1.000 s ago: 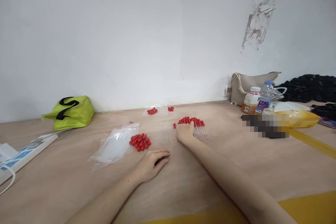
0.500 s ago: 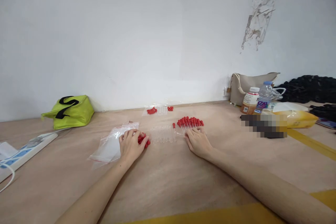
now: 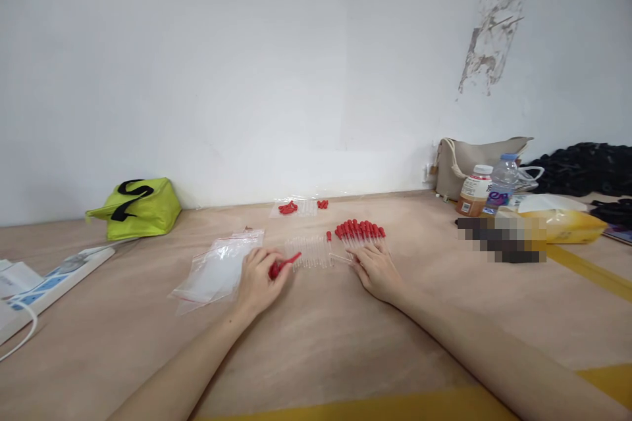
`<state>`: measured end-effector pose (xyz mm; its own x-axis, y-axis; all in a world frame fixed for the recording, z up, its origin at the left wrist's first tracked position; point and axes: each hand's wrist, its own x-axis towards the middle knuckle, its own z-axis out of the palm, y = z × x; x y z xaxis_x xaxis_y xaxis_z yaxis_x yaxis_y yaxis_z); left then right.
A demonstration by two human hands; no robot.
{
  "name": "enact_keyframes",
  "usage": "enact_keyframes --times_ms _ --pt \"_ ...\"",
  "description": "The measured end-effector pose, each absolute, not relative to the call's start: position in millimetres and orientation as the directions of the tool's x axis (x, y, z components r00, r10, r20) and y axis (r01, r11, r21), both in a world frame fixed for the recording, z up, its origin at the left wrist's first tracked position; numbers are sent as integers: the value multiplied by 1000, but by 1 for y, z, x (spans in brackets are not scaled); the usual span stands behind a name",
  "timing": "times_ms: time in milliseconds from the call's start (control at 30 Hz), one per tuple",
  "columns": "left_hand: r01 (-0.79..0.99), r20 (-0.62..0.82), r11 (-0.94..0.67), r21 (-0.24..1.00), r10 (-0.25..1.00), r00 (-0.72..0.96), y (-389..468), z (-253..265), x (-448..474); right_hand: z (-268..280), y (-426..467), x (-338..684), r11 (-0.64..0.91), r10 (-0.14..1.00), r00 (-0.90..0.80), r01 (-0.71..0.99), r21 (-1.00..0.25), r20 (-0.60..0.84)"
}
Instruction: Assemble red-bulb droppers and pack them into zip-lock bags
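Observation:
My left hand (image 3: 260,278) is closed, with a red rubber bulb (image 3: 292,259) pinched between thumb and fingers and more red showing under the palm. My right hand (image 3: 379,272) has a clear glass tube (image 3: 340,258) between its fingers, the free end pointing left. Between the hands lies a row of clear dropper tubes (image 3: 310,253). One loose red bulb (image 3: 328,235) sits at its upper right. Just beyond my right hand, several droppers with red bulbs (image 3: 360,229) lie side by side, their lower ends hidden by the fingers.
Clear zip bags (image 3: 217,268) lie left of my left hand. Near the wall is a bag with red bulbs (image 3: 288,208) and tubes. A green pouch (image 3: 143,208) and power strip (image 3: 54,289) are at left; bottles (image 3: 474,191), a beige bag (image 3: 457,154) and yellow packet (image 3: 557,227) at right.
My left hand has shifted right, and a red bulb now sticks out from its fingertips. The tube in my right hand shows more plainly, pointing left. The whole view has shifted slightly.

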<state>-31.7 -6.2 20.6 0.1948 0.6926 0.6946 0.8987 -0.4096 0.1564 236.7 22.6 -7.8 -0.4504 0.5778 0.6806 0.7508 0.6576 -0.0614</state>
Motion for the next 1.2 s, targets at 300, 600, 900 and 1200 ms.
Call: enact_keyframes --times_ms 300,600,900,1200 --pt "817 562 -562 131 721 405 -23 15 -7 -5 15 233 737 544 -542 674 -55 641" --pt "799 527 -594 98 712 465 -11 7 5 -6 13 228 774 529 -537 623 -114 657" --pt "741 589 -653 157 664 461 -13 7 3 -5 7 225 816 468 -556 571 -93 688" --pt "696 546 -634 337 734 403 -14 8 6 -3 4 222 820 452 -598 571 -43 662"
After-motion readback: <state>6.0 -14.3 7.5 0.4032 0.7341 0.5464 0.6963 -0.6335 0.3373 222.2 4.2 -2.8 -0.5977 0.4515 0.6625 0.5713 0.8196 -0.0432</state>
